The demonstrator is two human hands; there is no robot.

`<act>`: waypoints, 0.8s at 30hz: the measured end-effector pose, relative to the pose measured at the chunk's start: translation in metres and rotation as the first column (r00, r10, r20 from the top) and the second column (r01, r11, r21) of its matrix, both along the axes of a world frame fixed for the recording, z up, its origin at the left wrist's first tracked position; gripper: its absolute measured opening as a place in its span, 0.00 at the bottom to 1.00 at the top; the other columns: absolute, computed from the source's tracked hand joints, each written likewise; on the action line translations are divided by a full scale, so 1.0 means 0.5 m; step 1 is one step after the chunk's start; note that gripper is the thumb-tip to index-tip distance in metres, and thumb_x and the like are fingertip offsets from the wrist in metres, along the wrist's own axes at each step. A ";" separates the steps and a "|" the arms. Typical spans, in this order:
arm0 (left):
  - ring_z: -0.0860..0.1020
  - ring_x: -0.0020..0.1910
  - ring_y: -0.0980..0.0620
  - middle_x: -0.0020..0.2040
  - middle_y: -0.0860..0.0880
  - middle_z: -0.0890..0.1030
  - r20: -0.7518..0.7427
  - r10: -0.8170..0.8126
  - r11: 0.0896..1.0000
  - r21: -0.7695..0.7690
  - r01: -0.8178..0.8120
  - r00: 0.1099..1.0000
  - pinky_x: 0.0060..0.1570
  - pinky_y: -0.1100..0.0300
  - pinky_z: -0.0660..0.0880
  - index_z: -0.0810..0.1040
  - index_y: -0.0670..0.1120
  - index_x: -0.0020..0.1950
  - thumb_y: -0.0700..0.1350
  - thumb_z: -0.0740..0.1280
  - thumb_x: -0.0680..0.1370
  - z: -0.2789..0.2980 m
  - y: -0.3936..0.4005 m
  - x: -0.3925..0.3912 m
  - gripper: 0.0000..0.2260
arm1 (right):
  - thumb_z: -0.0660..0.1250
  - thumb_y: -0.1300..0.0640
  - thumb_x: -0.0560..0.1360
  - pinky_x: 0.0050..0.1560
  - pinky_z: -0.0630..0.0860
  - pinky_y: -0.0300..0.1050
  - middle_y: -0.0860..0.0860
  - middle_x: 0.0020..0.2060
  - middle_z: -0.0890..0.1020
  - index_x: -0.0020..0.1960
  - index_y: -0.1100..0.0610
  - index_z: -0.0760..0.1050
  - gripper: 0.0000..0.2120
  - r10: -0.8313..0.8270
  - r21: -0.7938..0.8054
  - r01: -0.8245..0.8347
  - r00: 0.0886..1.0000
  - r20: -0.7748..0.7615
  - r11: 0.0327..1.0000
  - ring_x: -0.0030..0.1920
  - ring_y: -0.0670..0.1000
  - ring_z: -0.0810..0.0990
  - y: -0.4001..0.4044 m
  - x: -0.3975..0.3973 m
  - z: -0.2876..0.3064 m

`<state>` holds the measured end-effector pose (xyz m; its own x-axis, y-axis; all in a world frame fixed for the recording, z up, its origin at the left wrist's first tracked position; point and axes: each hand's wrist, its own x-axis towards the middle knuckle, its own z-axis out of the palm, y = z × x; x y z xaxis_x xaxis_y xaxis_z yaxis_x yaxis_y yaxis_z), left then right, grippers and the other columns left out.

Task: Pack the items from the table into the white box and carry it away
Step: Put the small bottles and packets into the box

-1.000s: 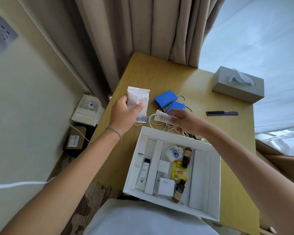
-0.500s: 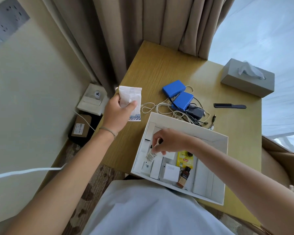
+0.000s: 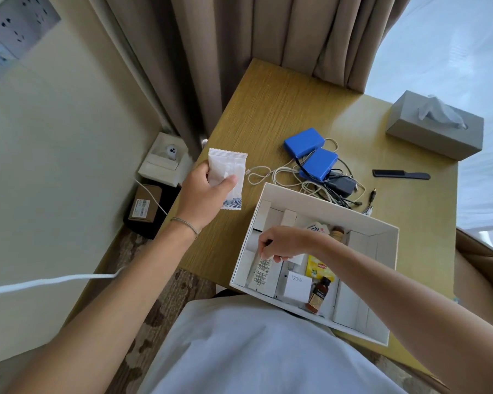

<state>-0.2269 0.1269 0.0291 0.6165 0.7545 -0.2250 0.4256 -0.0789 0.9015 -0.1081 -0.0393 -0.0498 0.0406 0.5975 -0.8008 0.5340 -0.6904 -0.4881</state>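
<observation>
While the right hand (image 3: 279, 243) lowers a pinched white tube (image 3: 261, 270) into the half-filled white box (image 3: 325, 207), the left hand (image 3: 204, 191) grips a white sachet (image 3: 228, 172), and blue battery packs (image 3: 310, 155), cables (image 3: 293, 177) and a comb (image 3: 400, 174) wait mid-table.

The open box (image 3: 319, 194) sits at the desk's (image 3: 268, 109) near edge, toward the right corner. In its left compartment stands a tube (image 3: 261, 270), pinched by the right hand (image 3: 285, 241); a charger block (image 3: 296, 285), a tea sachet (image 3: 319, 267) and a small bottle (image 3: 318, 294) lie in the middle compartment. Behind the box lie tangled cables (image 3: 319, 183) under two battery packs (image 3: 310, 155). A comb (image 3: 400, 174) lies to their right, with a tissue box (image 3: 436, 126) at the far right corner. The left hand (image 3: 202, 194) holds a sachet (image 3: 229, 177) over the left edge.
</observation>
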 end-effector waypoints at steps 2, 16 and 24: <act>0.82 0.48 0.58 0.49 0.55 0.84 -0.004 -0.019 1.000 -0.008 0.019 1.000 0.48 0.57 0.80 0.80 0.49 0.55 0.47 0.72 0.75 0.001 -0.006 0.004 0.10 | 0.66 0.57 0.78 0.33 0.73 0.37 0.51 0.37 0.83 0.53 0.57 0.79 0.06 -0.014 0.014 0.013 1.000 0.012 1.000 0.33 0.47 0.77 -0.005 -0.001 -0.006; 0.82 0.46 0.51 0.46 0.52 0.83 -0.087 -0.286 0.958 -0.028 0.285 0.954 0.41 0.54 0.80 0.80 0.46 0.52 0.44 0.70 0.74 0.020 -0.085 0.043 0.08 | 0.68 0.57 0.78 0.38 0.77 0.43 0.46 0.37 0.83 0.60 0.49 0.78 0.11 -0.398 0.349 0.303 0.885 0.243 0.887 0.37 0.44 0.82 -0.079 0.012 0.024; 0.82 0.42 0.44 0.40 0.45 0.84 -0.229 -0.543 0.832 -0.020 0.554 0.808 0.41 0.46 0.80 0.80 0.42 0.47 0.44 0.73 0.69 -0.029 -0.199 0.084 0.09 | 0.65 0.61 0.78 0.34 0.69 0.36 0.44 0.36 0.80 0.53 0.51 0.82 0.10 -0.636 0.472 0.455 0.683 0.359 0.755 0.34 0.40 0.76 -0.218 0.069 0.101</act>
